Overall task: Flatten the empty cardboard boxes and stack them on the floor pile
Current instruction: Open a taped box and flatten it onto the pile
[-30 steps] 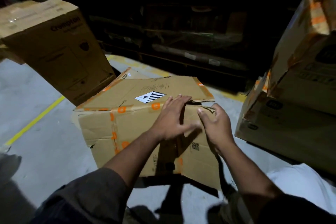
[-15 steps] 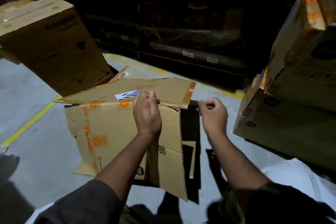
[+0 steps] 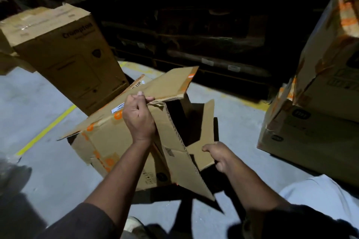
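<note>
A worn brown cardboard box (image 3: pixel 108 141) with orange tape spots stands open on the grey floor in front of me. My left hand (image 3: pixel 138 116) grips its upper corner, where the raised top flap (image 3: pixel 171 85) meets the torn front panel. My right hand (image 3: pixel 218 156) grips the lower edge of a side flap (image 3: pixel 204 137) that is swung out to the right. The box's dark inside shows between the two flaps. Its front panel (image 3: pixel 180 163) hangs loose toward me.
A tall closed Crompton box (image 3: pixel 68 52) leans at the back left. Stacked large boxes (image 3: pixel 318 114) stand at the right. A yellow line (image 3: pixel 46 128) runs across the floor at the left. Dark shelving fills the back. A white sack or cloth (image 3: pixel 320 194) lies at the lower right.
The box's taped front seam has come apart. My left hand has lifted the top flap. My right hand dropped from the top edge and took hold of the side flap, pulling it outward.
</note>
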Demonstrator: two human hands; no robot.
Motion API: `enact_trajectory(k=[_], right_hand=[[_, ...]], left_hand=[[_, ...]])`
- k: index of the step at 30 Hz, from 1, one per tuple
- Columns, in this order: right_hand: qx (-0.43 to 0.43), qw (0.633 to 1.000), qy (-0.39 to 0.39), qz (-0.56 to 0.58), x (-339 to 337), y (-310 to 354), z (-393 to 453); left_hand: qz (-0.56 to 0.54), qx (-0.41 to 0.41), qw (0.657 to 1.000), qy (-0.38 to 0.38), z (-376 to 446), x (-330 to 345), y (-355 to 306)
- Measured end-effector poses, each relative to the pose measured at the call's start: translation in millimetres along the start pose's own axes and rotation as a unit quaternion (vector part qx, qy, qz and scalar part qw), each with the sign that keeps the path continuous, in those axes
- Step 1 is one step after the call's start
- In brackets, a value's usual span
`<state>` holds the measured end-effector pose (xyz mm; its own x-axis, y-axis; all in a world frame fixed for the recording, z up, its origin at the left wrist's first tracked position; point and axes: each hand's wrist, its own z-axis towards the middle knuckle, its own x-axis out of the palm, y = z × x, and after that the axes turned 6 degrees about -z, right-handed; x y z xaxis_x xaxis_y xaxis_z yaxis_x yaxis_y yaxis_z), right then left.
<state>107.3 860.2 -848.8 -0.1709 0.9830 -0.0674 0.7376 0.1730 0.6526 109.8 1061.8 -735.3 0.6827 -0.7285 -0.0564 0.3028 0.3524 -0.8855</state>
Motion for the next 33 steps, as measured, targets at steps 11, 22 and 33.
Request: enact_trajectory(k=[11, 22, 33], right_hand=[[-0.215, 0.948, -0.158, -0.171, -46.5, 66.5, -37.2], [-0.205, 0.934, -0.138, -0.259, -51.6, 73.2, -35.6], [-0.268, 0.835, -0.219, -0.427, -34.8, 80.5, -48.0]], left_hand=[[0.051, -0.194, 0.972, -0.122, -33.5, -61.4, 40.4], [0.177, -0.313, 0.932, -0.056, -51.3, -101.7, 63.7], [0.196, -0.281, 0.939, -0.004, -34.2, -102.3, 42.2]])
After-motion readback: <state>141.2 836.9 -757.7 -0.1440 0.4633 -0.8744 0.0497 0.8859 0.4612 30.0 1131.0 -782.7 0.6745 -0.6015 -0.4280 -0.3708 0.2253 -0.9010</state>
